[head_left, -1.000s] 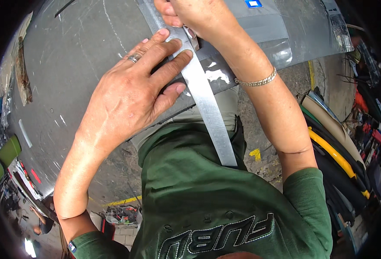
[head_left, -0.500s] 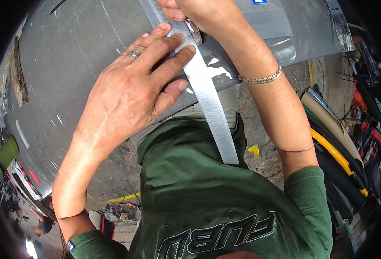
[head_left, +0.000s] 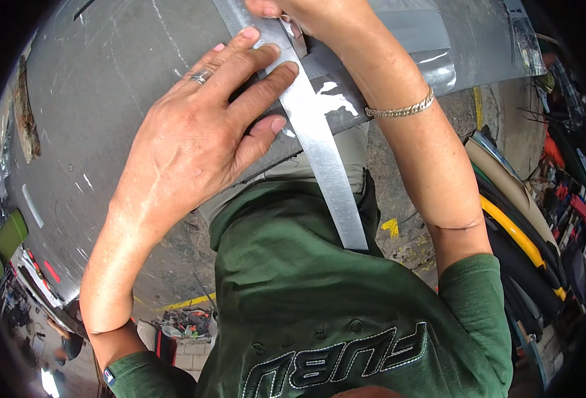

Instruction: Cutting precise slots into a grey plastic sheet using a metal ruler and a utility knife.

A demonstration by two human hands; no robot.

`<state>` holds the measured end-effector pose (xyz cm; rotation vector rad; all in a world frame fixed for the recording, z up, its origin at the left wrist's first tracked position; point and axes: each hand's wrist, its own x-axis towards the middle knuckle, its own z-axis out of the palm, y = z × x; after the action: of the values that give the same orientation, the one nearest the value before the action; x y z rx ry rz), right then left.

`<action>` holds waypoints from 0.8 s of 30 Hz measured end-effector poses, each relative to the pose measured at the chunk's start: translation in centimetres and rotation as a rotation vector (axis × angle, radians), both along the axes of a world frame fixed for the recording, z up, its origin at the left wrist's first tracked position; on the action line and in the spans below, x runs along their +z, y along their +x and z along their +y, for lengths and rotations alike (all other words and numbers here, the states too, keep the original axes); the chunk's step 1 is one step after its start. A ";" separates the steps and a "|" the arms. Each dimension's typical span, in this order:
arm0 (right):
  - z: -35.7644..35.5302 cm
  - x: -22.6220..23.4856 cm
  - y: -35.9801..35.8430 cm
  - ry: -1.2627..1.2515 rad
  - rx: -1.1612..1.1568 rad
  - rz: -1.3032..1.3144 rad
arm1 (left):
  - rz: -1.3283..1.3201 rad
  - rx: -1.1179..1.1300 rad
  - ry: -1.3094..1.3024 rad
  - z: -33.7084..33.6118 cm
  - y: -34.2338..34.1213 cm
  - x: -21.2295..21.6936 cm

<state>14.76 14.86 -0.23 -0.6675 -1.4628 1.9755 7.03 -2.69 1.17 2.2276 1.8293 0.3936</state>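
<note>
A long steel ruler [head_left: 321, 142] lies at a slant across the edge of the worktable [head_left: 107, 86], its near end jutting over my lap. My left hand [head_left: 203, 123] rests on it, fingers stretched and apart, tips pressing the metal down. Under the ruler is a grey stitched fabric piece [head_left: 399, 36] with a clear plastic panel [head_left: 336, 103]. At the top edge my right hand [head_left: 306, 14] is closed beside the ruler, partly cut off by the picture. Below it shows a shiny metal tool part [head_left: 297, 38]; the rest of that tool is hidden.
On the table's left lie a worn wooden strip [head_left: 26, 109] and a pale strip [head_left: 33, 205]. A green roll [head_left: 7, 242] is at the far left. Several material rolls, one yellow [head_left: 515, 232], lean at the right. Scraps [head_left: 187, 322] lie on the floor behind me.
My right hand and the metal tool part have shifted slightly along the ruler's edge. My left hand keeps pressing the ruler in nearly the same place; the whole view has moved a little.
</note>
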 end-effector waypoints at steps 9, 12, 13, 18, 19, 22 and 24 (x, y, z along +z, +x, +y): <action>-2.1 3.5 0.6 1.114 -0.233 -0.614 | 0.036 -0.023 0.065 -0.3 0.1 -0.1; -3.4 5.8 1.2 0.641 -0.237 -0.564 | 0.023 0.000 0.131 -0.9 0.6 -0.4; -3.3 6.3 1.8 0.870 -0.288 -0.558 | 0.027 0.000 0.139 -0.9 0.7 -0.3; -2.2 9.0 6.8 0.980 -0.328 -0.201 | 0.040 0.021 0.138 -1.4 0.7 -0.1; -2.2 9.4 8.2 0.579 -0.287 -0.035 | 0.041 0.011 0.146 -1.3 0.7 -0.2; -0.6 6.3 12.5 -0.158 0.119 0.757 | 0.021 0.008 0.122 -1.5 0.9 -0.4; -3.2 7.9 13.8 0.039 -0.243 0.355 | 0.017 0.023 0.116 -1.5 0.8 -0.4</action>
<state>28.55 11.67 7.66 -0.4266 -1.1450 1.7652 7.86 -4.22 0.76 2.2936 1.8880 0.4983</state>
